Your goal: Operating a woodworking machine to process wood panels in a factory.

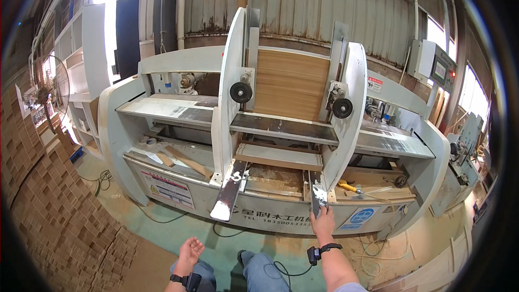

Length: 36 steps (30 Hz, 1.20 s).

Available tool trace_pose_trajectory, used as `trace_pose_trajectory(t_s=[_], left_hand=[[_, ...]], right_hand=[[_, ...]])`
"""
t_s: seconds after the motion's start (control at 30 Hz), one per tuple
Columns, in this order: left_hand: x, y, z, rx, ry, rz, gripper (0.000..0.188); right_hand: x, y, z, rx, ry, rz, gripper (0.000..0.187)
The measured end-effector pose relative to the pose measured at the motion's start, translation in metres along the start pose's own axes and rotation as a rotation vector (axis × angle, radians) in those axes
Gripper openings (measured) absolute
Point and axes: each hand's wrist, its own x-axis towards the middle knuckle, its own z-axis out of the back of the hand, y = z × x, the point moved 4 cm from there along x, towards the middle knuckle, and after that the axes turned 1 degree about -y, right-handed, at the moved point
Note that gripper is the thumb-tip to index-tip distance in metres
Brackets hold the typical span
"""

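My right hand [323, 223] reaches forward to the front end of the right support arm [318, 188], a dark bar with worn white patches. Its fingers are stretched out and touch the bar's tip. Low in front of the machine, my left hand [190, 250] hangs in the air, palm turned inward, fingers loosely bent and holding nothing. The matching left support arm [229, 190] juts out ahead of it. Between two white upright plates of the woodworking machine [270, 205] stands a wood-grain panel [292, 84], with a black round knob [241, 92] on its left side and another black knob [342, 108] on its right.
A yellow-handled air gun [350, 186] lies on the machine's right ledge. Wood strips [189, 162] rest on the left ledge. Stacked brown boards [59, 211] rise at the left, near a standing fan [47, 89]. A control box [439, 70] stands at the right. Cables cross the green floor.
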Motion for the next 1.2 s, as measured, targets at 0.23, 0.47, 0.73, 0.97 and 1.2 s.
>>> trace_pose_trajectory(t_s=[0.23, 0.47, 0.73, 0.97, 1.2], left_hand=[[0.0022, 0.0008, 0.0017, 0.008, 0.014, 0.01, 0.009], [0.0027, 0.001, 0.0037, 0.011, 0.015, 0.007, 0.009], [0.0072, 0.0027, 0.008, 0.035, 0.017, -0.007, 0.01], [0.0046, 0.0011, 0.0077, 0.041, 0.024, -0.014, 0.01], [0.0001, -0.0004, 0.0041, 0.035, 0.02, -0.022, 0.011]], right_hand=[[0.0005, -0.0039, -0.0043, -0.014, -0.022, 0.012, 0.051], [-0.0001, -0.0021, -0.0024, -0.005, 0.005, -0.001, 0.051], [-0.0003, -0.0028, -0.0029, 0.0, 0.009, -0.006, 0.05], [0.001, -0.0033, -0.0042, 0.007, -0.015, 0.017, 0.049], [-0.0001, -0.0033, -0.0025, -0.001, -0.012, 0.006, 0.05]])
